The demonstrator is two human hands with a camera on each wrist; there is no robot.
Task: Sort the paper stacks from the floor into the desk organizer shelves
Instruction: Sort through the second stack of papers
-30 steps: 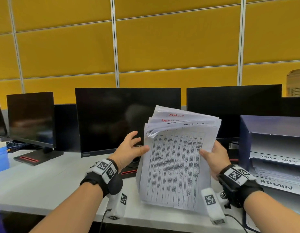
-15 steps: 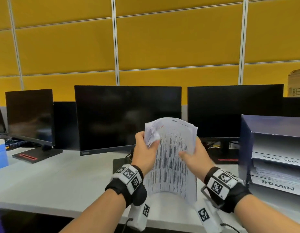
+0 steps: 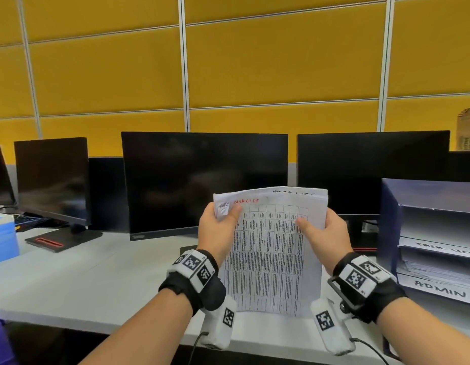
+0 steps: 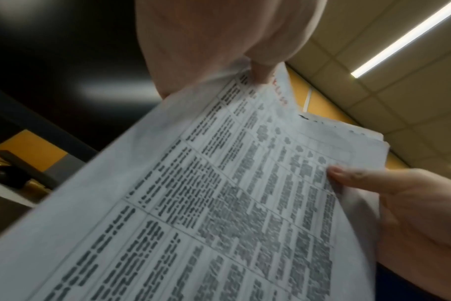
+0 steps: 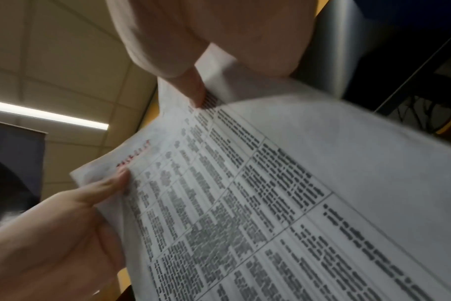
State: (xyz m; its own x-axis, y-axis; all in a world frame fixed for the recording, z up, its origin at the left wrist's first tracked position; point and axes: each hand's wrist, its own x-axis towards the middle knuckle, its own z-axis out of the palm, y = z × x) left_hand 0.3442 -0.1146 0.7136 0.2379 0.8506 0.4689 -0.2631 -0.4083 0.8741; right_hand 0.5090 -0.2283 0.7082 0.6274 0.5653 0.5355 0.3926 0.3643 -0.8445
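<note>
since a second ago the fanned paper stack (image 3: 273, 248) is squared up and held upright above the table (image 3: 91, 280), left hand (image 3: 218, 230) and right hand (image 3: 320, 233) pinching its top corners, likely to read "tasklist" before shelving it in the organizer (image 3: 392, 219).

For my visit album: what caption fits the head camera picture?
Both hands, left hand and right hand, hold a paper stack upright above the desk.

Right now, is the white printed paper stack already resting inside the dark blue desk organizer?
No, both hands hold the white printed paper stack upright above the desk, left of the dark blue desk organizer.
</note>
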